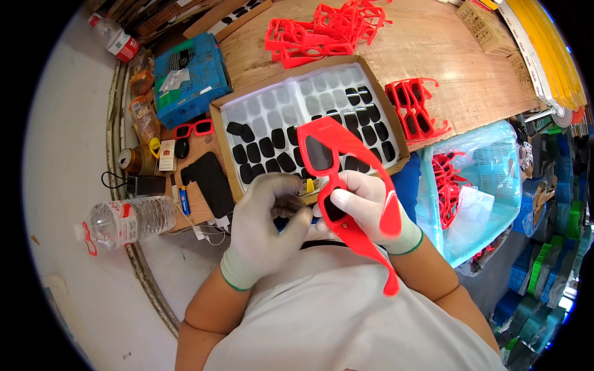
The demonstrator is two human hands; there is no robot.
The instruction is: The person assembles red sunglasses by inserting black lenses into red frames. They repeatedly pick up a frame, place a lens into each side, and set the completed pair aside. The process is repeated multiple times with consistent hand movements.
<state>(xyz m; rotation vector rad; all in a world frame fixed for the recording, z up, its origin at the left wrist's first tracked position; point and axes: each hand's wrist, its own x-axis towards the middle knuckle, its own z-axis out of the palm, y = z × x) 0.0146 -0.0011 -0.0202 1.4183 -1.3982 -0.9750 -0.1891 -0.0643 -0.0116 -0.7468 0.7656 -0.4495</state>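
In the head view, the right hand (371, 201) held the red glasses (335, 177), its thumb lying across the lower lens (332, 213). That single pinch seemed the weak point: pressing there could smear the lens or work it loose, and a slip could drop the glasses onto the lap or against the box (218, 145). The long temples stuck out freely, so a turn of the wrist might snag one on a glove or knock the loose lenses (286, 162).

The glasses stood tilted in front of the person, near the box's lower edge. The right fingers closed on the frame around the lower lens; the upper lens (319, 153) reached beyond the grip, and one temple arched over the hand while the other ran down across the shirt (309, 297).

The left hand (263, 213) was curled beside them, thumb and fingers apart; whether it held anything could not be told. A small yellow thing (310, 185) showed between the hands.
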